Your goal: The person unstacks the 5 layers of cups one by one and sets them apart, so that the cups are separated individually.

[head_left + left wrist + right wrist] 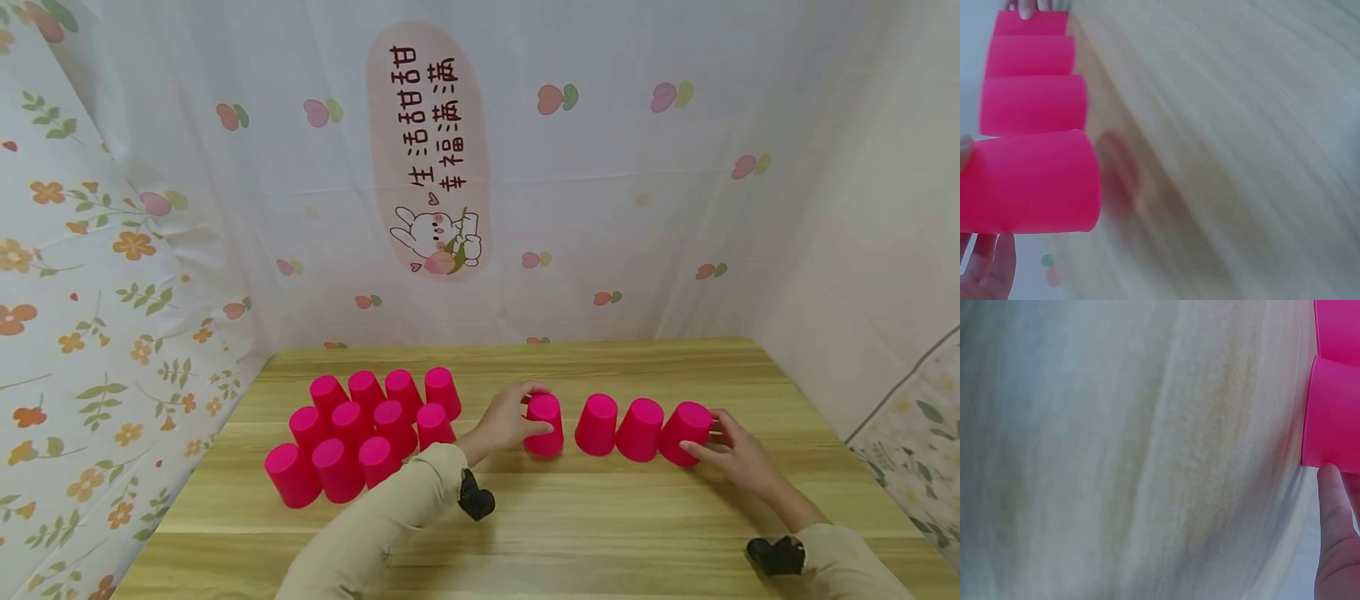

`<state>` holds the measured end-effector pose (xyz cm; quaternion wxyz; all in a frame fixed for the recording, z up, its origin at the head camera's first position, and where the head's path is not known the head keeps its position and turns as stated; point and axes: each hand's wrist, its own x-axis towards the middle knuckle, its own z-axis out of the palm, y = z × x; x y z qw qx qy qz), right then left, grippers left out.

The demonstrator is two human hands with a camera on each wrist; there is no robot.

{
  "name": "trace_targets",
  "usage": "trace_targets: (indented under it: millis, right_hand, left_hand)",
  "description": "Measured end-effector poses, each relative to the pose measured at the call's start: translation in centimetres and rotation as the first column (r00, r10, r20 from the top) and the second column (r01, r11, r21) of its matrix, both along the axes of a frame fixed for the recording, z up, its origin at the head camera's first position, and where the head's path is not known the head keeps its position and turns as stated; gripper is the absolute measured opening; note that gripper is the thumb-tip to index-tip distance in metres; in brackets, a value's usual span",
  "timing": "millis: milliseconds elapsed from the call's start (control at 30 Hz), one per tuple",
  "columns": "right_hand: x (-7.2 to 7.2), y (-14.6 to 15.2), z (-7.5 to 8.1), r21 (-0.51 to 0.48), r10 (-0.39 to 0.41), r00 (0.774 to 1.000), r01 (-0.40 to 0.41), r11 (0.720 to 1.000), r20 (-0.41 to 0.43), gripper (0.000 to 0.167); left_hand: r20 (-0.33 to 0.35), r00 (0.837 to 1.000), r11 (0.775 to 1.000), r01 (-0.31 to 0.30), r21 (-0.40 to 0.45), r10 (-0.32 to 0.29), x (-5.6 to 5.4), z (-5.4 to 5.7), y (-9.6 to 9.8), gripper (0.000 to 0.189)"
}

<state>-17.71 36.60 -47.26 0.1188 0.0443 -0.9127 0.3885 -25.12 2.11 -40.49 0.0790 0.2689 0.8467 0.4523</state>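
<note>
Pink upside-down cups stand on the wooden table. My left hand [517, 421] holds one pink cup [545, 427], thumb on its near side and fingers behind. In the left wrist view that cup [1032, 184] is closest, its rim a little apart from a reddish shadow on the wood. To its right, a row of three cups begins with a cup [597, 426], then a middle cup [641, 431]. My right hand [738, 458] grips the rightmost cup [687, 434] from its right side. In the right wrist view a fingertip meets this cup [1338, 415] near its rim.
Several more pink cups [292, 477] stand upside down in three rows on the table's left part, partly hidden by my left sleeve [390, 512]. The table [592, 533] ends at a patterned cloth backdrop [637, 225] behind. Another printed cloth [112, 333] hangs at the left.
</note>
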Motion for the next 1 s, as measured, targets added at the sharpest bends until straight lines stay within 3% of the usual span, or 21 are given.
trace_targets:
  millis: [200,467,767,1000]
  right_hand:
    - [-0.1,0.0,0.0,0.012,-0.005,1.0,0.005,1.0,-0.005,0.047]
    - [-0.1,0.0,-0.1,0.01,-0.005,1.0,0.005,1.0,0.001,0.047]
    - [-0.1,0.2,-0.2,0.009,-0.002,1.0,0.002,1.0,-0.006,0.046]
    - [-0.1,0.1,-0.3,0.004,0.0,1.0,0.0,1.0,-0.011,0.047]
  left_hand:
    - [0.044,0.998,0.998,0.045,-0.039,-0.043,0.5,2.7,-3.3,0.048]
    - [0.033,0.995,0.99,0.093,-0.102,-0.091,1.5,4.7,-8.3,0.048]
    - [0.014,0.992,0.972,0.122,-0.2,-0.122,2.3,4.7,-12.4,0.048]
    - [-0.017,0.995,0.961,0.088,-0.262,-0.096,2.6,3.6,-14.3,0.046]
